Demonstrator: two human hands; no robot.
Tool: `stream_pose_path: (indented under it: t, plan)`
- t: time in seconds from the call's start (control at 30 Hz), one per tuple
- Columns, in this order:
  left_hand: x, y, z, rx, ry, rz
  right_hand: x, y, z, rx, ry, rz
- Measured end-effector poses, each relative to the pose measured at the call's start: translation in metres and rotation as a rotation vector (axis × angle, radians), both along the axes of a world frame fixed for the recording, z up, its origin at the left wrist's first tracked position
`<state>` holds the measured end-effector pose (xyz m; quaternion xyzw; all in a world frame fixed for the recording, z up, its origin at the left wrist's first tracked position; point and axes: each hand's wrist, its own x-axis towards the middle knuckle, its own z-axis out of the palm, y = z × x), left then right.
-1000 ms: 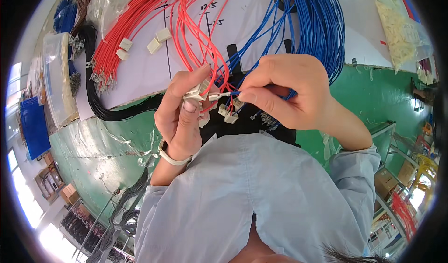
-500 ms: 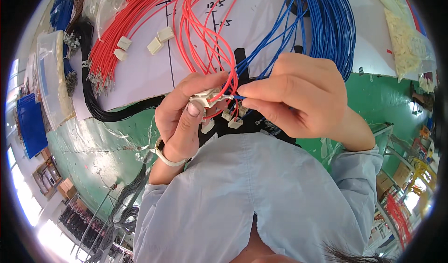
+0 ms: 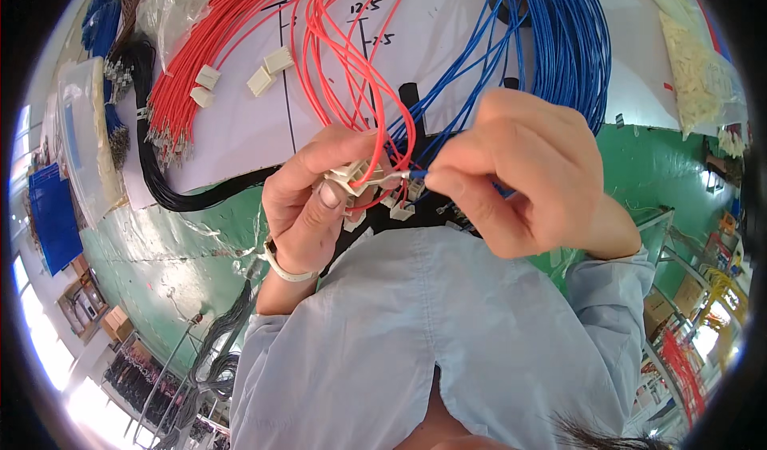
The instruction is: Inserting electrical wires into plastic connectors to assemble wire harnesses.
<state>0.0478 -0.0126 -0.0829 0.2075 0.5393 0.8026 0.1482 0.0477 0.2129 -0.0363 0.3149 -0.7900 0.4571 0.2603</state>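
Between the thumb and fingers of my left hand (image 3: 307,194) is a white plastic connector housing (image 3: 345,175), with a red wire (image 3: 377,142) running into it. My right hand (image 3: 523,174) pinches a blue wire (image 3: 419,174) near its end. The wire's bare metal terminal points left, close to the housing's right side; whether it touches the housing I cannot tell. Just below, more white connector housings (image 3: 402,210) hang on red and blue wires, partly hidden behind my hands.
Loose white housings (image 3: 261,81) lie on the white board (image 3: 240,134) beside a red wire bundle (image 3: 180,91). A blue wire bundle (image 3: 567,51) spreads at the far right, a black cable bundle (image 3: 156,186) at the left. A bag of pale parts (image 3: 689,75) sits at the right edge.
My right hand has shifted slightly right and down with the blue wire, so more of the wire's metal end shows. My left hand keeps the housing in nearly the same place.
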Motion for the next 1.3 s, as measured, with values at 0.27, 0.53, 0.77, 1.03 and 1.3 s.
stream_pose_path:
  t: [0.27,0.53,0.77,1.03,1.3]
  plan:
    - [-0.001,0.000,-0.003,-0.238,0.360,0.078,0.011,0.000,0.007,-0.169,-0.555,0.086]
    - [0.005,0.009,0.002,-0.159,0.253,0.110,0.012,0.007,0.015,-0.179,-0.777,0.170]
    - [-0.002,0.005,0.002,-0.267,0.356,0.062,0.000,0.013,0.013,-0.447,-1.241,0.349]
    - [-0.004,0.008,0.007,-0.367,0.394,0.080,0.000,0.018,0.015,-0.331,-1.248,0.337]
    - [-0.011,0.013,0.017,-0.493,0.574,0.137,0.006,0.009,0.005,-0.121,-1.039,0.271]
